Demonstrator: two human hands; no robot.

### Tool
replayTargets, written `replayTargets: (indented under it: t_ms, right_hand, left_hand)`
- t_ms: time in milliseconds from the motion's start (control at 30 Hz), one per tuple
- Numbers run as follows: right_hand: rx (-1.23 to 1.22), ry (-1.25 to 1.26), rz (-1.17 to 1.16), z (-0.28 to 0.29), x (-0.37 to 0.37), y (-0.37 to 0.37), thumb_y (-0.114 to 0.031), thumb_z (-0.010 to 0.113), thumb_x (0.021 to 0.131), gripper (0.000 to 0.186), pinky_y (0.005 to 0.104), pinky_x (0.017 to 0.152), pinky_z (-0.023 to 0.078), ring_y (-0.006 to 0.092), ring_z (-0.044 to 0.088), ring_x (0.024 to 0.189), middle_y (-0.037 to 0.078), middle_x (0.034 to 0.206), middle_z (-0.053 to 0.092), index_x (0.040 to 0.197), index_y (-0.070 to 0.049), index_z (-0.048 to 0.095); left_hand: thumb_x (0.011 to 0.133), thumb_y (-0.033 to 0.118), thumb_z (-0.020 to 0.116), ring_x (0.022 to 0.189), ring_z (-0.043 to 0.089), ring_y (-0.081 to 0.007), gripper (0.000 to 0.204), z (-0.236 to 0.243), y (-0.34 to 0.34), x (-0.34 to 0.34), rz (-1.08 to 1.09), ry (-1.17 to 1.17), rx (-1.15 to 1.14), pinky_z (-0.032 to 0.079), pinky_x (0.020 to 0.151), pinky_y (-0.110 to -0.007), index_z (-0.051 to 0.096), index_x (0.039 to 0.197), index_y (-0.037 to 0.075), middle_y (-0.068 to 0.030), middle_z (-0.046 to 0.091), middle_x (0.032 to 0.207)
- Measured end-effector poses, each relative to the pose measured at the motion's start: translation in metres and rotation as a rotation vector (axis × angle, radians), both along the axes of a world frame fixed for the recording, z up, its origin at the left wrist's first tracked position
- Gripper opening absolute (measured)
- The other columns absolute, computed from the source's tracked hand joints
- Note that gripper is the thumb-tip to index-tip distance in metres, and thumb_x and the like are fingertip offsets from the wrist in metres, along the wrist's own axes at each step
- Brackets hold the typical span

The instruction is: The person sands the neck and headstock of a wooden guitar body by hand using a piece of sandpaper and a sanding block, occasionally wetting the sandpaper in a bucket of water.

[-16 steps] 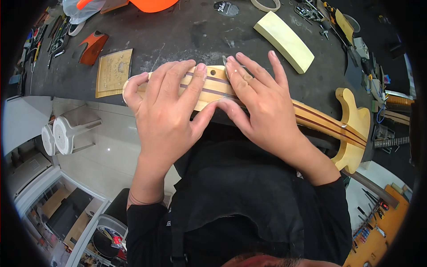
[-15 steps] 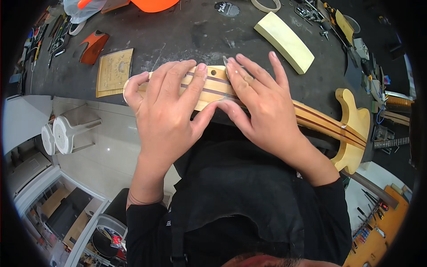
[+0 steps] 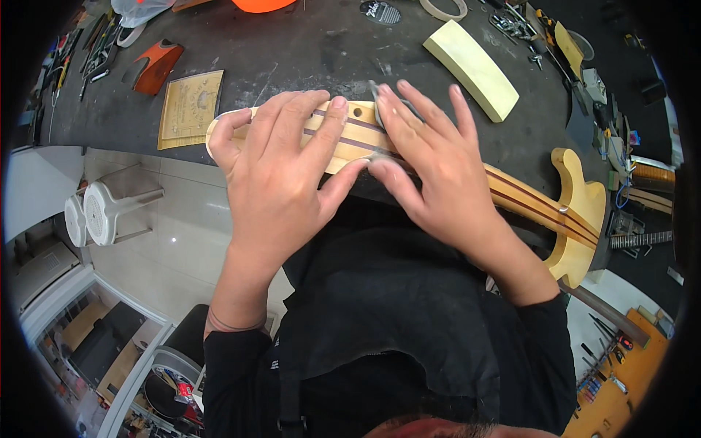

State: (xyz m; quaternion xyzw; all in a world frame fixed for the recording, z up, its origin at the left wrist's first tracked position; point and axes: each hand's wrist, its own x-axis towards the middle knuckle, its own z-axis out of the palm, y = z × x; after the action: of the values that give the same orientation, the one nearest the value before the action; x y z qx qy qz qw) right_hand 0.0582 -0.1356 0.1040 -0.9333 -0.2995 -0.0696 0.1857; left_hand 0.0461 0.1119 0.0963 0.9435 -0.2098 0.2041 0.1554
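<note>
An unfinished guitar lies along the bench's near edge. Its pale headstock (image 3: pixel 354 150), with dark stripes and a round hole, is under my hands, and its striped neck (image 3: pixel 515 191) runs right to the pale body (image 3: pixel 584 201). Across the headstock's left part, my left hand (image 3: pixel 281 160) grips the wood, fingers on top and thumb along the near edge. My right hand (image 3: pixel 442 164) presses a thin grey sheet (image 3: pixel 377 95) against the headstock near the hole; most of the sheet is hidden under the fingers. Its thumb is slightly blurred at the near edge.
On the dark bench (image 3: pixel 292 55) lie a pale curved block (image 3: pixel 475 69), an orange-brown block (image 3: pixel 157 67), a flat tan packet (image 3: pixel 191 109) and a tape roll (image 3: pixel 444 9). Small metal parts and tools crowd the far right. White stools (image 3: pixel 102 212) stand on the floor at left.
The right hand has shifted slightly rightward over the headstock with the grey sheet, its thumb moving away from the left thumb. My left hand keeps its hold. The whole view has shifted a little.
</note>
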Motion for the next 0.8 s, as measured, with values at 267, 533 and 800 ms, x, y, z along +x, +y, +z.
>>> replayTargets:
  t_ms: [267, 533, 800]
  right_hand:
    - [0.024, 0.032, 0.005, 0.002, -0.005, -0.009, -0.037, 0.079, 0.111, 0.064, 0.0718, 0.140, 0.023, 0.0403, 0.058, 0.163, 0.016, 0.165, 0.073, 0.163, -0.002, 0.069]
    - [0.032, 0.053, 0.009, 0.004, -0.004, -0.008, -0.036, 0.078, 0.112, 0.063, 0.0719, 0.141, 0.021, 0.0401, 0.059, 0.162, 0.017, 0.163, 0.074, 0.164, -0.001, 0.068]
    - [0.036, 0.114, -0.001, 0.004, -0.006, -0.014, -0.028, 0.075, 0.113, 0.065, 0.0673, 0.144, 0.015, 0.0382, 0.053, 0.167, 0.013, 0.162, 0.075, 0.174, -0.009, 0.062]
  left_hand:
    - [0.086, 0.044, 0.098, 0.131, 0.073, -0.0228, 0.064, -0.003, -0.001, -0.002, -0.003, -0.006, -0.002, 0.034, 0.121, -0.050, 0.085, 0.143, 0.017, 0.0003, 0.078, 0.143]
    - [0.086, 0.044, 0.098, 0.131, 0.073, -0.0220, 0.064, -0.002, -0.002, -0.001, -0.002, -0.021, -0.005, 0.035, 0.121, -0.049, 0.086, 0.142, 0.016, 0.0001, 0.078, 0.143]
    - [0.087, 0.045, 0.098, 0.131, 0.072, -0.0222, 0.064, -0.002, -0.002, -0.001, -0.002, -0.026, 0.001, 0.034, 0.121, -0.049, 0.086, 0.143, 0.016, 0.0003, 0.078, 0.143]
